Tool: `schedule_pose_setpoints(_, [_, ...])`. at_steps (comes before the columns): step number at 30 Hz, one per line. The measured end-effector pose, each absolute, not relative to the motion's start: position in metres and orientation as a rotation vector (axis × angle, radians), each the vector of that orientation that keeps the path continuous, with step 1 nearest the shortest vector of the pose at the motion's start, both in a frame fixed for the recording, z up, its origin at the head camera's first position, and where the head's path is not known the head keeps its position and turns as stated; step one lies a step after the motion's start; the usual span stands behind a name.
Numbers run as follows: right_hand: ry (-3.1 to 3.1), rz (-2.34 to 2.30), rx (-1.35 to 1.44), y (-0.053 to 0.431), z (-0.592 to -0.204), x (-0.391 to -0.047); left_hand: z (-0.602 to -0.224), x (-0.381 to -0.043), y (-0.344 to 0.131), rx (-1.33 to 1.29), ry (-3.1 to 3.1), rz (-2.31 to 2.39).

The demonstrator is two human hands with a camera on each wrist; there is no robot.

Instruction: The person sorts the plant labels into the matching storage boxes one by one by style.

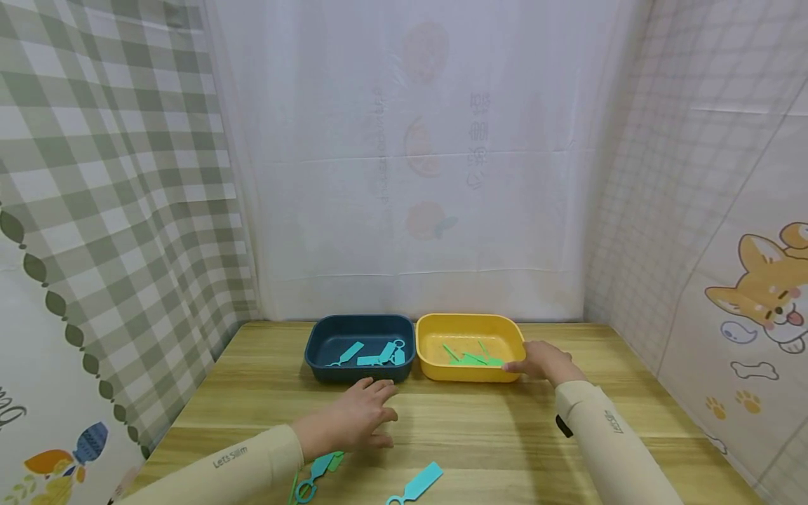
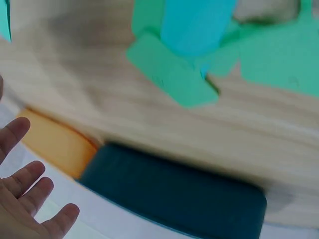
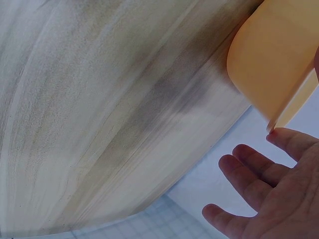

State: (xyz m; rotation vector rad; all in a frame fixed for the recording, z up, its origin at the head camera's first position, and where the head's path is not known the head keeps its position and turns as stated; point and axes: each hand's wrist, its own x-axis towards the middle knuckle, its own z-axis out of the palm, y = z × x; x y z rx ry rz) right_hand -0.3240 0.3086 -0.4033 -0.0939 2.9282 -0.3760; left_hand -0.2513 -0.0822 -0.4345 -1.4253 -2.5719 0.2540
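My left hand (image 1: pixel 353 419) hovers over the table with its fingers spread and nothing in them. Near it lie a turquoise tag with a ring end (image 1: pixel 308 486) and green tags (image 2: pixel 172 72), partly hidden by the hand and sleeve. Another turquoise tag (image 1: pixel 421 482) lies to their right. At the right end of the yellow bin (image 1: pixel 470 375) is my right hand (image 1: pixel 544 361), its thumb over the rim. In the right wrist view its fingers are spread and the index fingertip appears to touch the rim. No tag shows in that hand.
A dark blue bin (image 1: pixel 360 375) holding several turquoise tags (image 1: pixel 369 360) stands left of the yellow one. Green tags (image 1: pixel 476 360) lie inside the yellow bin. White curtain (image 1: pixel 404 210) hangs behind, with checked cloth (image 1: pixel 126 175) to the left.
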Motion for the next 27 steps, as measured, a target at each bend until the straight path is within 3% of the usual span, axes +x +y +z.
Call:
schedule_pose_setpoints(13, [2.929,-0.391,-0.096,0.309,-0.404,-0.323,-0.472,-0.217,-0.065,-1.607,-2.561,0.425])
schedule_pose_setpoints(27, [2.928,-0.401,-0.092,0.311,-0.407,-0.324,-0.475,-0.232,-0.074,-1.465,-2.669,0.346])
